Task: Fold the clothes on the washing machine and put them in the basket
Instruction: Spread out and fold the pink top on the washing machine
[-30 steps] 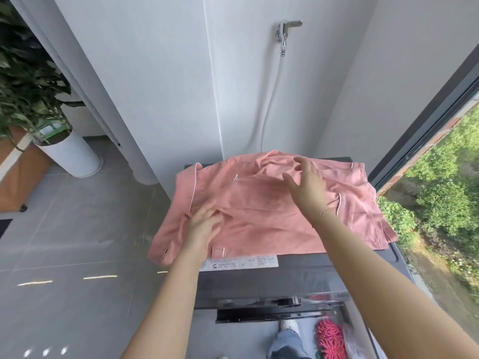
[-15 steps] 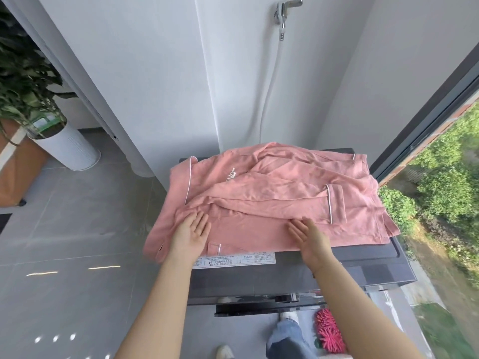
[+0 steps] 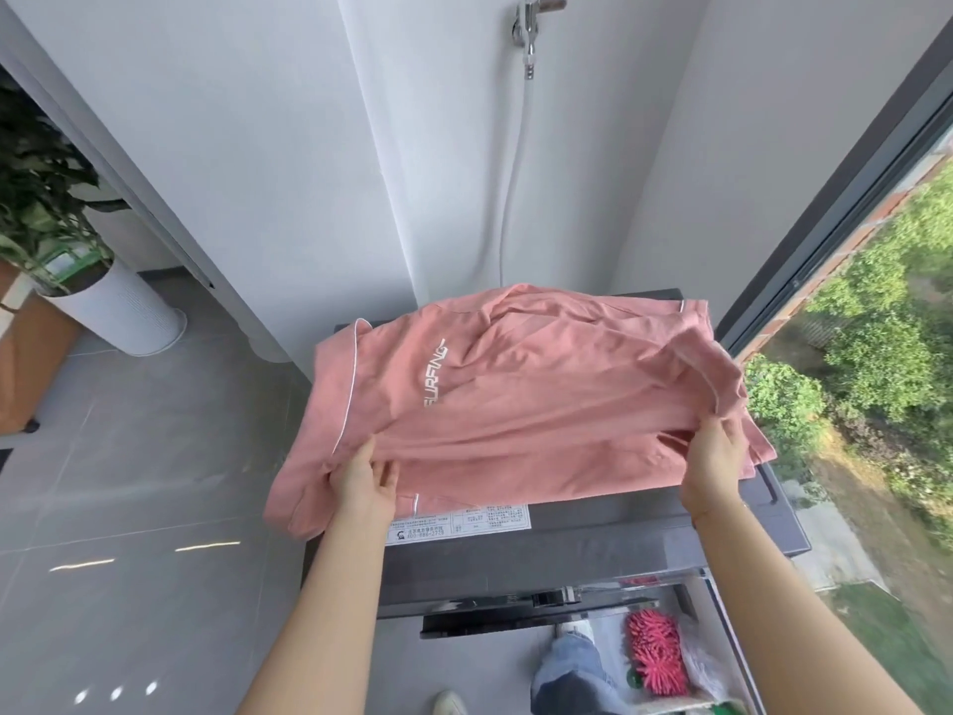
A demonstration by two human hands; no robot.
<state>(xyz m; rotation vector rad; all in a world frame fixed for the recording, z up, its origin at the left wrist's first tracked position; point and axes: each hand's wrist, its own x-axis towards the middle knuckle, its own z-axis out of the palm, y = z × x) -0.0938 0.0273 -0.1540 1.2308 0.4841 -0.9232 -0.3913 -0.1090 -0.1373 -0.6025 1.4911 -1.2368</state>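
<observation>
A pink garment (image 3: pixel 515 399) with white piping and white lettering lies spread over the top of the dark grey washing machine (image 3: pixel 593 549). Its left end hangs over the machine's left edge. My left hand (image 3: pixel 363 477) pinches the garment's near edge at the left. My right hand (image 3: pixel 714 469) grips the near edge at the right, where the cloth bunches up. The near edge is lifted and doubled over the rest of the garment, with the lettering facing up. No basket is in view.
A white wall with a tap (image 3: pixel 531 23) and hose rises behind the machine. A white planter (image 3: pixel 129 317) with a leafy plant stands at the left on the grey tiled floor. A window (image 3: pixel 851 209) runs along the right. A pink bristly mop head (image 3: pixel 655 657) lies below the machine.
Both hands lay flat on the garment's near edge half a second ago. Now they grip that edge and have lifted it up and away from me, turning up the lettered side.
</observation>
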